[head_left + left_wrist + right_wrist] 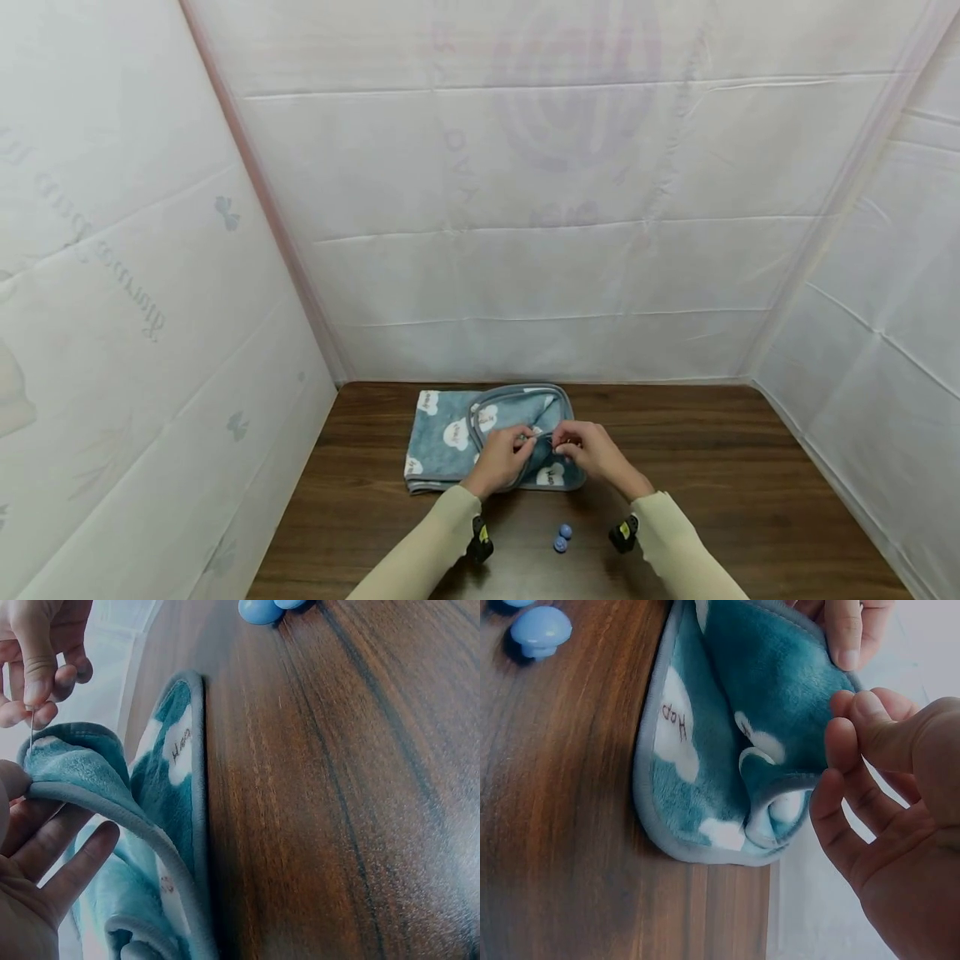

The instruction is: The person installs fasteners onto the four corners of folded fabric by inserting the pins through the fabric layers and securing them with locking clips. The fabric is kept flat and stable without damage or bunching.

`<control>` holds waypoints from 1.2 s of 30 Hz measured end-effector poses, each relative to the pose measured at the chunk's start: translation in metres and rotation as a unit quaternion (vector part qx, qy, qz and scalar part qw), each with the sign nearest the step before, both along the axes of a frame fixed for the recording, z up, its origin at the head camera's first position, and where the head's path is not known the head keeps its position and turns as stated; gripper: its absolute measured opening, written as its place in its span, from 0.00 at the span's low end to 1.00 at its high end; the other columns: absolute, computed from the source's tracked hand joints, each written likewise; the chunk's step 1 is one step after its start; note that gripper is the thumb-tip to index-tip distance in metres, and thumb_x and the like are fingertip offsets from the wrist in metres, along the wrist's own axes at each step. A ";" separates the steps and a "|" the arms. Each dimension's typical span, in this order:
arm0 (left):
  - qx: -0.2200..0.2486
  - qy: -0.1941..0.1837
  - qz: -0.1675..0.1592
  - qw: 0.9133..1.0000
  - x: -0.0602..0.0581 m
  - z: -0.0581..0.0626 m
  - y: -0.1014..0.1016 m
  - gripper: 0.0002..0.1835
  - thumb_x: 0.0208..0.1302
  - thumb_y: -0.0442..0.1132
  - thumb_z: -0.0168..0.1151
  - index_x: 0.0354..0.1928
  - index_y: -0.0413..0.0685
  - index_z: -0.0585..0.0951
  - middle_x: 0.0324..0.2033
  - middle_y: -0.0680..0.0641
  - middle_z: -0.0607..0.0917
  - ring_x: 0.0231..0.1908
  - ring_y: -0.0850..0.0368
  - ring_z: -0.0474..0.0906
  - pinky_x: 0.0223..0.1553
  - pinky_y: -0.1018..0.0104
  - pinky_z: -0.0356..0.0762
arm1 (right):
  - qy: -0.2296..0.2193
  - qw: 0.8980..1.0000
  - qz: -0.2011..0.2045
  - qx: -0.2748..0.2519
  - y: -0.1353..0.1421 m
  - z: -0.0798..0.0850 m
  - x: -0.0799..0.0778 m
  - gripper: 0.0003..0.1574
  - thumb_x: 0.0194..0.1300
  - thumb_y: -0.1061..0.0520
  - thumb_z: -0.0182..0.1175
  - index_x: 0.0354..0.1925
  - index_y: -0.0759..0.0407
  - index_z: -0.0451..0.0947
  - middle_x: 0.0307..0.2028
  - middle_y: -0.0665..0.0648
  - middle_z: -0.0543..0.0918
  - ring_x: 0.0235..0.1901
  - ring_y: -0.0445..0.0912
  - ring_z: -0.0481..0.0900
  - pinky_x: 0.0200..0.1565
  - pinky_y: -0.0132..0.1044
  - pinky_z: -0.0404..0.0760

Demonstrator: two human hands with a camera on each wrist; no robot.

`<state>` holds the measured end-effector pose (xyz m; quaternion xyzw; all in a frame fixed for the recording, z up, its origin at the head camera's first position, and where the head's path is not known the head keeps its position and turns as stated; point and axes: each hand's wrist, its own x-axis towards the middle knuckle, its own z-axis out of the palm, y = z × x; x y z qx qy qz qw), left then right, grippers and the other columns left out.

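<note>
A folded teal blanket (437, 425) with white cloud prints and grey edging lies at the back of the table. My left hand (498, 460) pinches a raised, edged part of it between thumb and fingers. Right beside it, my right hand (596, 452) pinches a thin metal needle (32, 726), seen in the left wrist view. The needle points down to the blanket's edge by the left thumb. Whether its tip has gone through the cloth, I cannot tell. In the right wrist view the right fingertips cover the needle.
Two small blue mushroom-shaped pieces (560, 544) lie on the brown wooden table (697, 492), nearer me than the blanket. White sheet walls (540, 275) stand behind the table and at both sides.
</note>
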<state>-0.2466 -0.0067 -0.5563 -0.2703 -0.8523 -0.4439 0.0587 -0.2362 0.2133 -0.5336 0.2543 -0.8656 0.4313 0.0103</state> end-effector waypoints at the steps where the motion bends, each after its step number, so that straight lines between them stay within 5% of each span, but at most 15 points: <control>1: 0.001 0.000 0.000 1.000 0.000 0.000 0.000 0.07 0.75 0.34 0.60 0.42 0.42 0.86 0.09 0.64 0.63 0.13 0.73 0.52 0.20 0.76 0.56 | 0.001 1.000 0.001 0.000 0.000 0.000 0.000 0.12 0.67 0.68 0.66 0.32 0.52 0.80 0.29 0.47 0.81 0.25 0.37 0.78 0.29 0.34 0.81; 9: 0.004 0.020 -0.007 1.000 0.002 0.002 0.000 0.05 0.73 0.32 0.62 0.41 0.42 0.86 0.09 0.61 0.70 0.12 0.75 0.53 0.19 0.77 0.56 | 0.008 1.000 -0.004 -0.006 -0.002 -0.002 -0.002 0.11 0.67 0.69 0.66 0.34 0.54 0.80 0.31 0.49 0.83 0.26 0.37 0.79 0.28 0.34 0.81; 11: 0.006 0.017 -0.008 1.000 0.002 0.002 0.000 0.06 0.73 0.32 0.61 0.41 0.42 0.86 0.09 0.59 0.73 0.12 0.75 0.54 0.18 0.77 0.57 | 0.010 1.000 -0.009 -0.006 -0.003 -0.002 -0.002 0.09 0.66 0.68 0.67 0.40 0.56 0.82 0.32 0.51 0.85 0.27 0.38 0.80 0.28 0.34 0.82; 17: 0.008 0.004 -0.011 1.000 0.004 0.003 -0.001 0.07 0.74 0.32 0.60 0.42 0.41 0.86 0.11 0.57 0.76 0.11 0.73 0.57 0.19 0.76 0.59 | 0.021 0.999 -0.018 0.017 -0.003 -0.003 -0.003 0.27 0.66 0.69 0.67 0.63 0.61 0.80 0.36 0.56 0.88 0.30 0.40 0.83 0.29 0.33 0.82; 24: 0.007 0.014 -0.011 1.000 0.004 0.004 -0.001 0.06 0.74 0.33 0.61 0.41 0.42 0.87 0.11 0.57 0.75 0.13 0.73 0.57 0.20 0.76 0.61 | 0.029 0.999 -0.014 0.035 -0.003 -0.005 -0.005 0.17 0.68 0.66 0.66 0.54 0.61 0.85 0.36 0.52 0.88 0.32 0.41 0.84 0.31 0.32 0.82; 36: -0.006 0.030 -0.014 0.999 0.008 0.005 0.000 0.06 0.74 0.34 0.62 0.42 0.43 0.87 0.29 0.48 0.90 0.27 0.68 0.83 0.31 0.76 0.78 | 0.074 0.996 -0.036 0.024 -0.006 -0.007 -0.006 0.08 0.64 0.65 0.70 0.42 0.57 0.88 0.37 0.50 0.89 0.32 0.38 0.83 0.32 0.33 0.83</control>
